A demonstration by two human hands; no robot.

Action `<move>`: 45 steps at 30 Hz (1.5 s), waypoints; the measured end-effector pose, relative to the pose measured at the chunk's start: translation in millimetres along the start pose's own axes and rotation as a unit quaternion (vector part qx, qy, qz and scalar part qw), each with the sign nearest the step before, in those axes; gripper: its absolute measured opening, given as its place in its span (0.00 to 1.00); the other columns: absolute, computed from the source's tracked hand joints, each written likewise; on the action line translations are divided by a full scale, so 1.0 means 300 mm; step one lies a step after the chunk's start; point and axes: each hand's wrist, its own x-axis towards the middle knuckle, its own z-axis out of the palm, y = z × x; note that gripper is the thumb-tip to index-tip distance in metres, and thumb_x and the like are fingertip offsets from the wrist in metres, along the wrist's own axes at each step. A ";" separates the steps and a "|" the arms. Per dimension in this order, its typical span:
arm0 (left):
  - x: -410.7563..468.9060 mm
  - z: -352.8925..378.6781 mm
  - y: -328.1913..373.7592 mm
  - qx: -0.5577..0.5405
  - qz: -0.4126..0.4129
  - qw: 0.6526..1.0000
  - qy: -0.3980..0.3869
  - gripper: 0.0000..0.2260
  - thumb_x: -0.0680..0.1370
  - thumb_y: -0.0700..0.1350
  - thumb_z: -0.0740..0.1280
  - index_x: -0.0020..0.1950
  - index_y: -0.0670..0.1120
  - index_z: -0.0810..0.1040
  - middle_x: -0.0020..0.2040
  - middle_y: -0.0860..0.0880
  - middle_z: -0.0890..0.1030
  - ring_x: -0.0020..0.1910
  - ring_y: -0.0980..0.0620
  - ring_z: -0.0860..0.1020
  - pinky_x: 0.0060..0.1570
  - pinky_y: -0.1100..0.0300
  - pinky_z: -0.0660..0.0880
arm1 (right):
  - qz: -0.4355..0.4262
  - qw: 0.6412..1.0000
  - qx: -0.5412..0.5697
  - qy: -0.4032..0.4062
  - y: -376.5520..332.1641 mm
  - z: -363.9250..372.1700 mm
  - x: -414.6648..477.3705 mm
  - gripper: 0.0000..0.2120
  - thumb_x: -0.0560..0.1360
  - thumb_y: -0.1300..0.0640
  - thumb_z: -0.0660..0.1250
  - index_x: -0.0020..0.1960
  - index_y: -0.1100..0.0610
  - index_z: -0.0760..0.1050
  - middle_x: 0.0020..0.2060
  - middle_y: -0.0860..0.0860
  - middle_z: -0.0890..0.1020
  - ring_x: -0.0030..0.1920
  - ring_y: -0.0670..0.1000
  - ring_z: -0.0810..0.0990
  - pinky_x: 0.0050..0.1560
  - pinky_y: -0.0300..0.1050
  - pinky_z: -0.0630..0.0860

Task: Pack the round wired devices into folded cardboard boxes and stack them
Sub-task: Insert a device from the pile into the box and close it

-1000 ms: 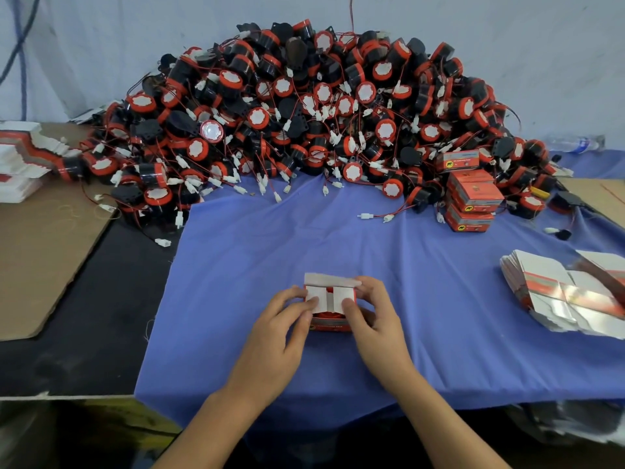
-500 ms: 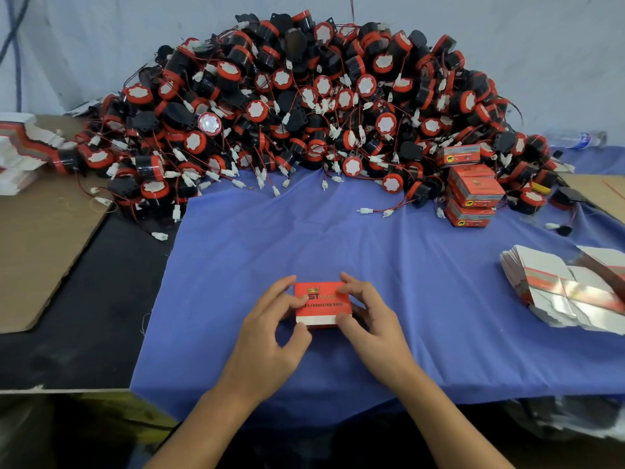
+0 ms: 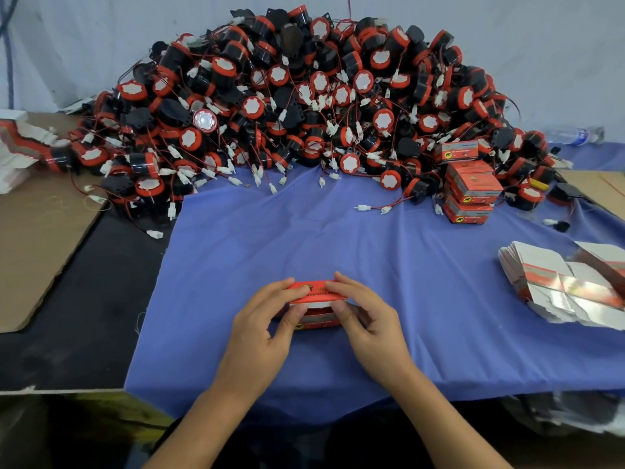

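Left hand (image 3: 260, 328) and right hand (image 3: 367, 316) both gripping one small red box (image 3: 314, 301) over blue cloth (image 3: 389, 265); pile of round devices (image 3: 304, 106) behind, stacked boxes (image 3: 470, 191) right.

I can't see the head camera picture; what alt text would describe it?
Two bare hands, left hand and right hand, hold a small red box over a blue cloth, closing its lid. Behind lies a big heap of round red-and-black wired devices, with stacked red boxes and flat box blanks at the right.
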 end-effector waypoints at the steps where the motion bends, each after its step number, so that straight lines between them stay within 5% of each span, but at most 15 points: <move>1: -0.002 0.000 0.004 0.010 -0.001 1.000 0.007 0.11 0.81 0.47 0.69 0.63 0.54 0.84 0.67 0.59 0.79 0.68 0.60 0.76 0.65 0.57 0.76 | -0.001 1.000 0.000 0.000 0.001 0.000 -0.001 0.17 0.82 0.60 0.66 0.64 0.41 0.81 0.67 0.39 0.79 0.73 0.44 0.73 0.68 0.48 0.76; 7: -0.029 0.014 0.019 0.099 0.032 0.993 0.046 0.13 0.78 0.41 0.73 0.62 0.50 0.86 0.69 0.54 0.78 0.69 0.59 0.75 0.67 0.73 0.66 | 0.006 1.000 -0.006 -0.003 0.005 0.004 -0.009 0.17 0.80 0.56 0.67 0.64 0.39 0.81 0.74 0.43 0.74 0.74 0.41 0.71 0.68 0.42 0.75; 14: -0.048 0.042 0.002 0.205 0.103 0.972 0.058 0.16 0.83 0.47 0.64 0.68 0.44 0.82 0.70 0.47 0.78 0.71 0.46 0.75 0.68 0.53 0.73 | -0.049 0.983 -0.176 0.006 0.003 0.014 -0.036 0.18 0.83 0.58 0.65 0.71 0.48 0.77 0.75 0.44 0.72 0.73 0.36 0.70 0.70 0.31 0.67; 21: -0.072 0.038 0.007 0.324 0.137 0.935 0.045 0.18 0.82 0.47 0.62 0.70 0.45 0.80 0.72 0.47 0.77 0.70 0.47 0.76 0.59 0.54 0.80 | -0.098 0.932 -0.347 -0.040 -0.017 0.007 -0.070 0.24 0.83 0.53 0.64 0.78 0.55 0.68 0.79 0.47 0.67 0.78 0.47 0.66 0.75 0.43 0.67; 26: -0.081 0.028 0.007 0.381 0.167 0.909 0.006 0.21 0.77 0.37 0.68 0.71 0.41 0.79 0.70 0.44 0.78 0.67 0.44 0.79 0.54 0.53 0.83 | -0.133 0.929 -0.343 -0.031 -0.003 0.013 -0.077 0.26 0.81 0.61 0.67 0.78 0.58 0.68 0.79 0.50 0.67 0.76 0.50 0.71 0.71 0.48 0.74; 30: -0.071 0.027 0.033 0.287 0.089 0.954 0.004 0.25 0.73 0.33 0.77 0.70 0.43 0.80 0.69 0.43 0.79 0.64 0.43 0.80 0.54 0.51 0.83 | -0.076 0.946 -0.313 -0.029 0.004 0.014 -0.083 0.28 0.82 0.57 0.64 0.81 0.49 0.63 0.81 0.45 0.63 0.73 0.45 0.71 0.65 0.43 0.76; 33: -0.048 0.026 0.043 0.111 0.023 0.993 0.030 0.18 0.77 0.34 0.73 0.65 0.47 0.84 0.62 0.46 0.77 0.55 0.51 0.81 0.57 0.55 0.79 | -0.014 0.972 -0.232 0.036 0.005 0.008 -0.071 0.18 0.81 0.55 0.68 0.70 0.46 0.74 0.63 0.38 0.80 0.61 0.41 0.80 0.61 0.45 0.79; 36: -0.036 0.046 0.053 -0.011 -0.101 0.992 0.071 0.20 0.77 0.40 0.75 0.67 0.53 0.81 0.51 0.55 0.84 0.48 0.59 0.83 0.49 0.67 0.78 | 0.024 0.979 -0.190 0.064 -0.001 -0.003 -0.052 0.10 0.80 0.54 0.69 0.60 0.45 0.78 0.52 0.35 0.83 0.53 0.39 0.83 0.56 0.41 0.79; 40: -0.001 0.114 0.085 -0.163 -0.192 0.964 0.087 0.17 0.75 0.38 0.76 0.57 0.54 0.79 0.49 0.61 0.86 0.52 0.58 0.85 0.49 0.71 0.78 | 0.050 0.985 -0.137 0.095 -0.015 -0.013 -0.043 0.17 0.79 0.56 0.68 0.66 0.45 0.78 0.54 0.38 0.83 0.55 0.43 0.82 0.57 0.42 0.79; 45: 0.097 0.249 0.185 -0.155 -0.153 0.975 0.041 0.20 0.80 0.36 0.69 0.72 0.50 0.77 0.65 0.55 0.80 0.59 0.71 0.78 0.55 0.76 0.72 | 0.100 0.977 -0.010 0.191 -0.034 -0.064 0.007 0.25 0.79 0.67 0.67 0.70 0.44 0.73 0.64 0.40 0.79 0.63 0.35 0.78 0.60 0.30 0.74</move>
